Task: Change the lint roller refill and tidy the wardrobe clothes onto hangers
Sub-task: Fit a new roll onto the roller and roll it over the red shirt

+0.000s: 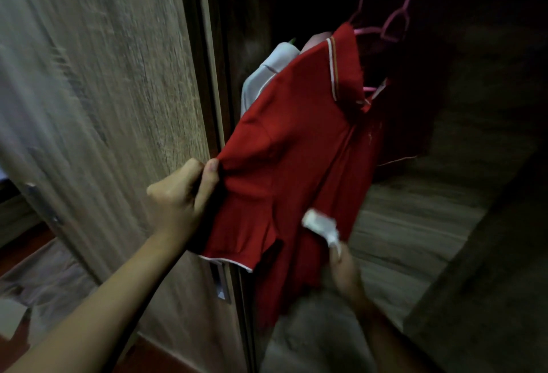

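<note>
A red polo shirt (296, 141) with a white-trimmed collar hangs on a pink hanger (394, 23) inside the dark wardrobe. My left hand (184, 192) pinches the shirt's sleeve and pulls it out to the left. My right hand (347, 272) grips the handle of a white lint roller (321, 226), whose head rests against the front of the shirt near its lower middle. The picture is blurred by motion.
A white garment (267, 76) hangs just behind the red shirt. The open wooden wardrobe door (103, 106) stands at the left, and the wardrobe's wooden floor (415, 224) lies below the clothes. Pale fabric (44, 278) lies on the floor at the lower left.
</note>
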Demonstrator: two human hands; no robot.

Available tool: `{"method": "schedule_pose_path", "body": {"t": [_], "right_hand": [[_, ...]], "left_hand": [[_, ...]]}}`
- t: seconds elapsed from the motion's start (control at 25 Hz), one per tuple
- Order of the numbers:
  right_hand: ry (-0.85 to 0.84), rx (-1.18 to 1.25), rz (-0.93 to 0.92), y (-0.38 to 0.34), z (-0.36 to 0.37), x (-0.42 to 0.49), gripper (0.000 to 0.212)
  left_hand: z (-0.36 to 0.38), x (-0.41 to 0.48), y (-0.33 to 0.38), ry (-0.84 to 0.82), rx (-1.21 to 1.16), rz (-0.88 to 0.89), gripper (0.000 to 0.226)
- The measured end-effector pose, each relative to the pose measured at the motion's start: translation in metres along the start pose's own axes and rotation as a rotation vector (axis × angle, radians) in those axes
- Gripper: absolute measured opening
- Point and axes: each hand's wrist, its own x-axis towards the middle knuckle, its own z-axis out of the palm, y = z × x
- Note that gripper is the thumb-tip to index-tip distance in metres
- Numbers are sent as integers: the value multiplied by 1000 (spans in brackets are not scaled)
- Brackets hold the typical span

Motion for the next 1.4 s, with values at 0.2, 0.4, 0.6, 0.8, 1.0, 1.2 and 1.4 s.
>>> {"method": "schedule_pose_path", "body": {"t": [0.2, 0.4, 0.6, 0.8, 1.0, 1.2, 1.4], "right_hand": [[198, 119, -21, -105, -75, 86, 35], [-91, 14, 137, -36, -18, 7, 30], [-223, -4, 332, 72, 52, -8, 31], [-57, 61, -25, -93, -44, 7, 23], [44, 126, -162, -125, -37, 19, 21], [-213, 59, 67, -41, 26, -80, 32], [-5, 150, -48, -115, -11, -16, 24]], "left_hand": [[-1, 0, 2, 1, 17, -31, 52], [-2, 0, 4, 9, 18, -28, 54], [0, -1, -2, -1, -6, -6, 51], [2, -4, -2, 10, -9, -25, 41], [2, -3, -1, 21, -21, -14, 48], [-1, -1, -2, 14, 9, 25, 48], [-1, -1, 1, -3, 13, -12, 51]]}}
